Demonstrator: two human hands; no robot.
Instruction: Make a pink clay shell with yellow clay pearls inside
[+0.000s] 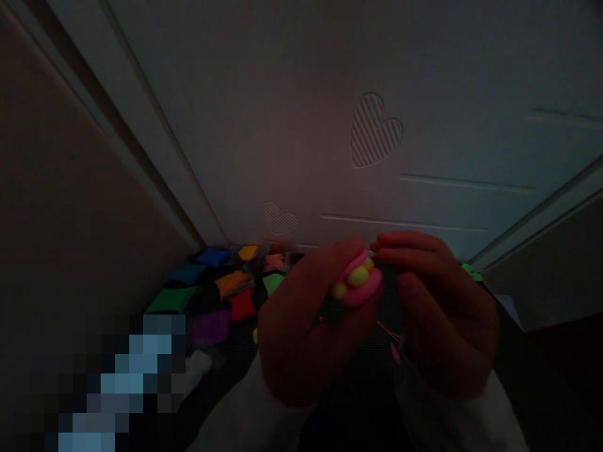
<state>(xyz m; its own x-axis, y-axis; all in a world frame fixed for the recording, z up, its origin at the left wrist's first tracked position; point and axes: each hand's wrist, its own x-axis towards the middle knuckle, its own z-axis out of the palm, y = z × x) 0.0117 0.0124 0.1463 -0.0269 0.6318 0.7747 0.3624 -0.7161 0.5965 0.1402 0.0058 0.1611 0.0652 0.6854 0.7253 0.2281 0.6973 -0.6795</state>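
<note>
My left hand is closed around a clay macaron, with two pink rounds and several pale yellow balls between them. The thumb presses on the upper pink round while fingers support the lower one. Just to the right is my right hand, its fingers stretched toward the macaron and the thumb apart below them. Nothing shows clearly in that hand; a small pale spot near its fingertips is too dim to make out.
Packets of coloured clay lie at the left: green, purple, red, orange and blue among them. A thin pink stick lies below my hands. Behind rises a white panel with carved hearts. The light is dim.
</note>
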